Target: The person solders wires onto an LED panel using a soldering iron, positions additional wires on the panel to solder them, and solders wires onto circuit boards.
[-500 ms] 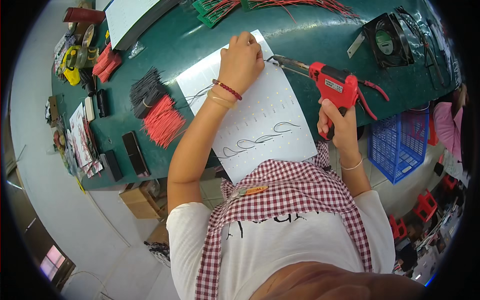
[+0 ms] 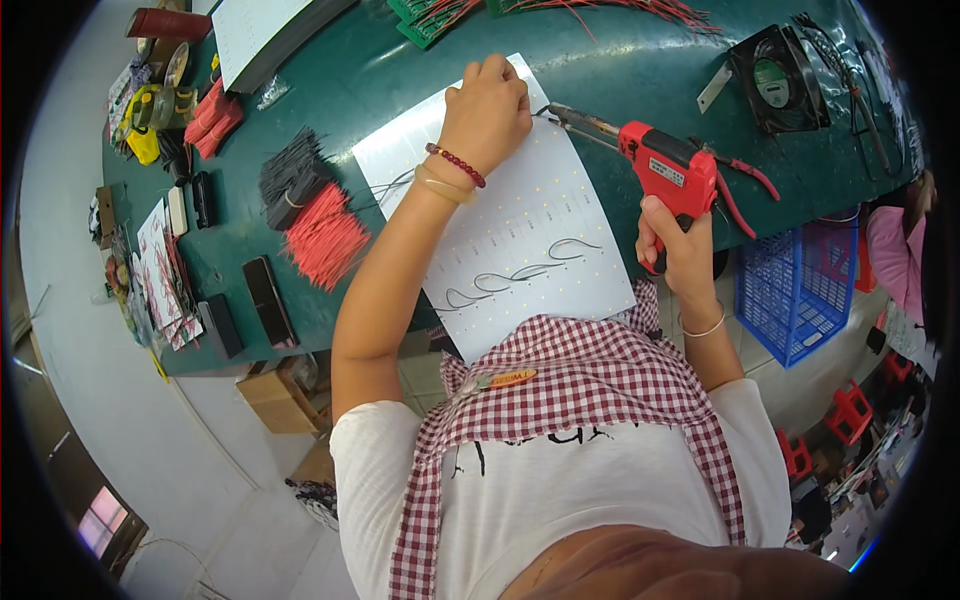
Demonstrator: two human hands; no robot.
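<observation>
A white board (image 2: 515, 215) with rows of small yellow dots lies before me on the green bench. My left hand (image 2: 488, 112) is closed over its far end, fingers curled down around a thin black wire (image 2: 541, 113), most of which the hand hides. My right hand (image 2: 678, 238) grips the handle of a red and black soldering gun (image 2: 665, 165). The gun's tip points left and meets the wire's end beside my left fingers. Looped black wires (image 2: 490, 284) lie across the board's near part, and further wire ends (image 2: 392, 186) show beside my left wrist.
Left of the board lie bundles of black wires (image 2: 296, 175) and red wires (image 2: 326, 237). Red-handled pliers (image 2: 738, 190) and a black fan (image 2: 778, 82) lie to the right. A stack of white boards (image 2: 265, 40) stands far left; a blue crate (image 2: 795, 290) stands below the bench's right edge.
My left hand has shifted very slightly toward the far edge. The soldering gun stays almost in place, its tip still at the wire by my left fingers.
</observation>
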